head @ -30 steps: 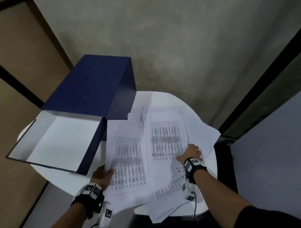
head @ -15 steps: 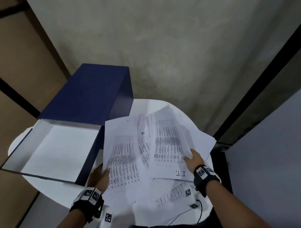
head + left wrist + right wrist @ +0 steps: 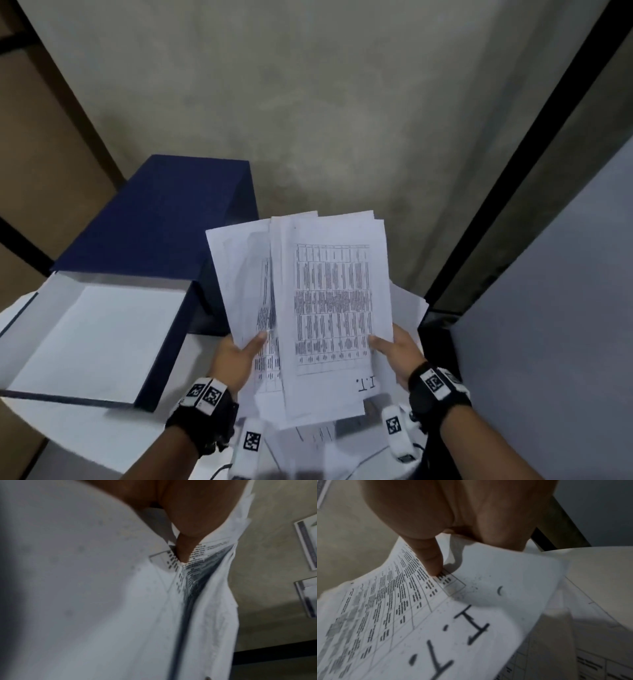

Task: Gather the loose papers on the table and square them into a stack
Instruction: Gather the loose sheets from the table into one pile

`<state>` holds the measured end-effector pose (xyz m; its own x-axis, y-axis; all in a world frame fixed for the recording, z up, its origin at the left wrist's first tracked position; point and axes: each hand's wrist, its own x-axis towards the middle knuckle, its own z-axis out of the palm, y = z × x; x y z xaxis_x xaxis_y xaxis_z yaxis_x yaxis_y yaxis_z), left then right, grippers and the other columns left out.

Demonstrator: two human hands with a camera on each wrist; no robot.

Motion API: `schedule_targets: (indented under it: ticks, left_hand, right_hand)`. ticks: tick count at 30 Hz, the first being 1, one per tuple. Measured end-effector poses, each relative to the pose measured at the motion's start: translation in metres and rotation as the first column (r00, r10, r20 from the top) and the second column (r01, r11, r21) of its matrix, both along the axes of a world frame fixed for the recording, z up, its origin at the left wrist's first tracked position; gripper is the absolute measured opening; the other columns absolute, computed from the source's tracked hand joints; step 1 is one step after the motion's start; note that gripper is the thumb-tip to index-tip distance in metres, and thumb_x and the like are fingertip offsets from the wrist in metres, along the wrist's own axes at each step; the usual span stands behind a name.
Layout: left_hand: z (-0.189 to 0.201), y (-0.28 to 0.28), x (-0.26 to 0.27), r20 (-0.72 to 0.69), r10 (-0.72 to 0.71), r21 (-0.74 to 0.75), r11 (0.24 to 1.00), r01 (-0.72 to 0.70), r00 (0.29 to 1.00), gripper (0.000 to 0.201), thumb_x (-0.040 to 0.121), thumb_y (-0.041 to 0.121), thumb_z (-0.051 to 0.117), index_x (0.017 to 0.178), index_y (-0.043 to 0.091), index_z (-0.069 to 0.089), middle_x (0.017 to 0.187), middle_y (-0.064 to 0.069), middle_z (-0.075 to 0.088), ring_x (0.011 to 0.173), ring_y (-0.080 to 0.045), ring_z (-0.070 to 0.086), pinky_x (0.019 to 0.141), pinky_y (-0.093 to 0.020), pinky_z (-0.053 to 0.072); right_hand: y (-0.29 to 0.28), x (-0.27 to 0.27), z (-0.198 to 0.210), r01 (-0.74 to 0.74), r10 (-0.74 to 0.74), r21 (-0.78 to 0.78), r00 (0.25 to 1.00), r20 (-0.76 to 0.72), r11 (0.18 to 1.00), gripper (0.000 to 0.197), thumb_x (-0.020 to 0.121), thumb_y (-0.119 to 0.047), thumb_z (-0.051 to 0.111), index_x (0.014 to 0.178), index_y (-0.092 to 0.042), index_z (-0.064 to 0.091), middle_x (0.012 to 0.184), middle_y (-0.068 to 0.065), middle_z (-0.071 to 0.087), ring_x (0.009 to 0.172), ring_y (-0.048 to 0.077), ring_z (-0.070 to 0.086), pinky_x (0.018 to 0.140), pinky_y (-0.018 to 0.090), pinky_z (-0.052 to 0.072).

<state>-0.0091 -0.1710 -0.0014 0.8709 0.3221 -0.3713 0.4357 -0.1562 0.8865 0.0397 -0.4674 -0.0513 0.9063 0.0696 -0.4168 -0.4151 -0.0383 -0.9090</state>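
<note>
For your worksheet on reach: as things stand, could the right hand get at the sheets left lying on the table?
Probably not yet: the right hand grips the lifted papers, which hang over the sheets on the table.

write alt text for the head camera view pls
Both hands, left hand and right hand, hold an uneven sheaf of printed papers above a white round table. An open navy box sits on its left side.

Both forearms reach forward, wrists strapped in black bands. The left hand (image 3: 239,356) and right hand (image 3: 399,351) face each other, each thumb pressed on top, fingers curled beneath in a grip
</note>
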Motion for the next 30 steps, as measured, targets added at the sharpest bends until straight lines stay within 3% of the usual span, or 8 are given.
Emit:
schedule_targets:
  ticks: [8, 10, 13, 18, 22, 24, 27, 30]
  left_hand:
    - [0.014, -0.03, 0.024, 0.094, -0.009, -0.11, 0.994, 0.02, 0.996, 0.054, 0.09, 0.052, 0.05, 0.122, 0.009, 0.055, 0.117, 0.001, 0.057, 0.118, -0.022, 0.054, 0.101, -0.029, 0.036]
    - [0.013, -0.031, 0.027, 0.15, -0.109, -0.063, 0.991, 0.12, 0.983, 0.046, 0.075, 0.054, 0.07, 0.105, 0.02, 0.062, 0.103, 0.014, 0.068, 0.104, -0.007, 0.064, 0.097, -0.029, 0.045]
    - [0.011, -0.037, 0.031, 0.203, -0.188, -0.018, 0.981, 0.195, 0.961, 0.025, 0.08, 0.019, 0.075, 0.096, 0.029, 0.059, 0.072, 0.035, 0.067, 0.081, 0.016, 0.061, 0.079, -0.007, 0.048]
    - [-0.002, -0.046, 0.032, 0.207, -0.207, 0.011, 0.978, 0.209, 0.956, 0.019, 0.077, 0.023, 0.078, 0.083, 0.026, 0.06, 0.087, 0.009, 0.07, 0.082, -0.008, 0.064, 0.082, -0.025, 0.048]
    - [-0.022, -0.051, 0.023, 0.138, -0.327, 0.042, 0.945, 0.324, 0.935, 0.017, 0.076, 0.022, 0.077, 0.07, 0.014, 0.064, 0.049, 0.009, 0.062, 0.047, -0.004, 0.056, 0.053, -0.02, 0.048]
    - [-0.034, -0.052, 0.022, 0.043, -0.343, 0.059, 0.939, 0.34, 0.938, 0.032, 0.076, 0.031, 0.076, 0.078, 0.001, 0.064, 0.048, 0.006, 0.056, 0.04, -0.007, 0.05, 0.045, -0.022, 0.044]
    - [-0.053, -0.051, 0.024, 0.0, -0.363, 0.072, 0.929, 0.362, 0.932, 0.051, 0.073, 0.052, 0.072, 0.095, 0.006, 0.068, 0.071, 0.0, 0.07, 0.063, -0.015, 0.066, 0.067, -0.033, 0.057]
    - [-0.048, -0.059, 0.026, 0.041, -0.424, 0.076, 0.904, 0.421, 0.905, 0.044, 0.08, 0.046, 0.07, 0.112, 0.017, 0.066, 0.102, 0.005, 0.073, 0.097, -0.012, 0.068, 0.09, -0.034, 0.053]
  right_hand:
    - [0.008, -0.01, 0.006, 0.071, -0.073, 0.035, 0.996, 0.056, 0.997, 0.025, 0.093, -0.015, 0.059, 0.115, -0.025, 0.066, 0.121, -0.006, 0.068, 0.116, 0.015, 0.061, 0.109, 0.043, 0.04]
    - [0.005, -0.011, 0.012, 0.072, -0.074, 0.031, 0.993, 0.089, 0.997, 0.026, 0.09, -0.014, 0.063, 0.115, -0.024, 0.066, 0.118, -0.006, 0.07, 0.113, 0.014, 0.064, 0.105, 0.041, 0.044]
    - [0.0, -0.011, 0.024, 0.034, -0.036, 0.021, 0.989, 0.141, 0.999, 0.039, 0.078, -0.004, 0.075, 0.113, -0.019, 0.065, 0.11, -0.005, 0.073, 0.105, 0.014, 0.068, 0.096, 0.036, 0.051]
    - [-0.011, -0.018, 0.024, 0.087, -0.075, -0.064, 0.982, 0.174, 0.994, 0.043, 0.073, 0.001, 0.078, 0.102, -0.026, 0.062, 0.093, -0.02, 0.073, 0.093, 0.0, 0.069, 0.086, 0.024, 0.053]
    - [-0.017, -0.036, 0.003, 0.084, -0.071, -0.124, 0.992, 0.109, 0.989, 0.031, 0.077, -0.004, 0.077, 0.096, -0.026, 0.064, 0.087, -0.023, 0.074, 0.093, 0.001, 0.069, 0.085, 0.025, 0.055]
    - [-0.018, -0.042, -0.005, 0.047, -0.034, -0.157, 0.996, 0.087, 0.986, 0.025, 0.082, -0.01, 0.073, 0.097, -0.029, 0.066, 0.092, -0.023, 0.073, 0.098, 0.003, 0.068, 0.092, 0.032, 0.053]
    - [-0.02, -0.047, -0.013, 0.007, 0.008, -0.201, 0.997, 0.07, 0.979, 0.019, 0.087, -0.018, 0.068, 0.098, -0.033, 0.066, 0.094, -0.026, 0.072, 0.099, -0.002, 0.066, 0.095, 0.031, 0.051]
    - [-0.024, -0.047, -0.012, 0.04, -0.023, -0.239, 0.997, 0.072, 0.97, 0.017, 0.091, -0.019, 0.064, 0.101, -0.033, 0.064, 0.095, -0.024, 0.069, 0.096, -0.002, 0.064, 0.089, 0.027, 0.051]
